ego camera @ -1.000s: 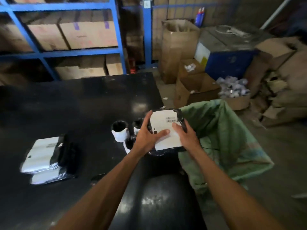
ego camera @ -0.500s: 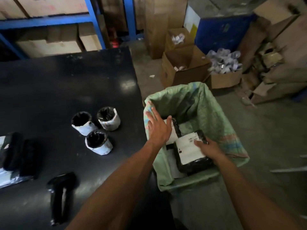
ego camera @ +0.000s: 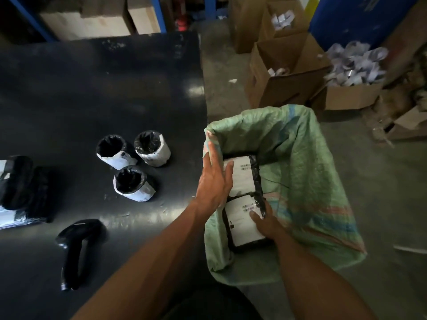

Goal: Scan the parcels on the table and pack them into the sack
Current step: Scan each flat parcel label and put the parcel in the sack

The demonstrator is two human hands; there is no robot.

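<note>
Fingers of the right hand (ego camera: 265,224) curl round the near black plastic parcel with a white barcode label (ego camera: 245,221), thumb lying across the label, holding it inside the open green woven sack (ego camera: 300,172) that stands on the floor just beside the table's right edge. The left hand (ego camera: 213,181) is flat with fingers straight, resting against the sack's near-left wall at its rim. A second black parcel with a white label (ego camera: 245,175) lies in the sack, touching the far end of the held one. On the dark glossy table (ego camera: 92,93) stand three upright black rolls wrapped in white paper (ego camera: 131,162), close together. Nearer lies a black handheld barcode scanner (ego camera: 77,245), and flat black-and-white parcels (ego camera: 20,190) are stacked at the left edge. Brown cardboard boxes (ego camera: 286,75) stand on the floor beyond the sack.
</note>
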